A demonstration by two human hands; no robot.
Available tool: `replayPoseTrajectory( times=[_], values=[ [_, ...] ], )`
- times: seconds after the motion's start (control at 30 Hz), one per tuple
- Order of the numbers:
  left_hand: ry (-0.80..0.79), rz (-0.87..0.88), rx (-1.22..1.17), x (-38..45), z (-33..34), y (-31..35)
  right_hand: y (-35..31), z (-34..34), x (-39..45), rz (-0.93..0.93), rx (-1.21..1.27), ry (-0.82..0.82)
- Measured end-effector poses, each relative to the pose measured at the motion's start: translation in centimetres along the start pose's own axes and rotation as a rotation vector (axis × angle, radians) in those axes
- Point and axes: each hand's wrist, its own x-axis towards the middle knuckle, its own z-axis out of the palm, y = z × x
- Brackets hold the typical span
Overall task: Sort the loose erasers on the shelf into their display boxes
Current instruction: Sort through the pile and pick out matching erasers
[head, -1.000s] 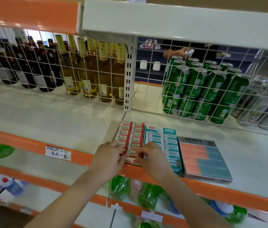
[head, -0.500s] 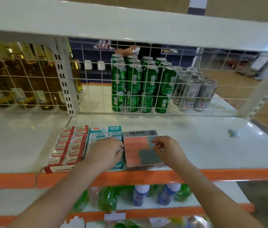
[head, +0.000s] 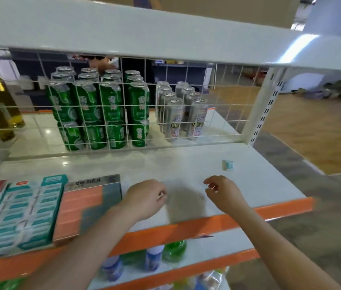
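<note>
One small teal-and-white loose eraser (head: 227,165) remains unsorted on the white shelf (head: 269,185); the teal-labelled display box (head: 19,212) looks full, and the left hand (head: 144,198) and right hand (head: 224,192) hover loosely curled, empty

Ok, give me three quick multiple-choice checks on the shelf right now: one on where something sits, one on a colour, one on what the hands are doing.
1. Where is the loose eraser?
A. inside the teal box
B. alone on the shelf, beyond the right hand
C. in the left hand

2. What colour is the shelf's front edge?
A. orange
B. blue
C. black

3. What do the hands hold?
A. one eraser each
B. a can
C. nothing

Answers: 1 B, it lies by itself past the right hand. 2 A, the strip is orange. 3 C, the left hand and the right hand hover with loosely curled fingers and nothing in them.
</note>
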Motion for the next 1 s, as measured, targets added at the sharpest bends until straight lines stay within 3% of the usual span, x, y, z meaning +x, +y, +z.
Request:
replayPoseTrajectory(
  times=[0.43, 0.8, 1.0],
  values=[
    [0.101, -0.112, -0.022, 7.0, 4.7, 4.3, 9.7, -2.9, 7.4, 0.244, 0.016, 0.122],
    [0.216, -0.137, -0.042, 7.9, 7.2, 4.2, 10.3, -2.1, 10.5, 0.301, -0.035, 0.064],
    [0.276, -0.113, -0.059, 7.4, 7.8, 4.1, 9.7, -1.5, 10.7, 0.253, 0.082, 0.02]
  ],
)
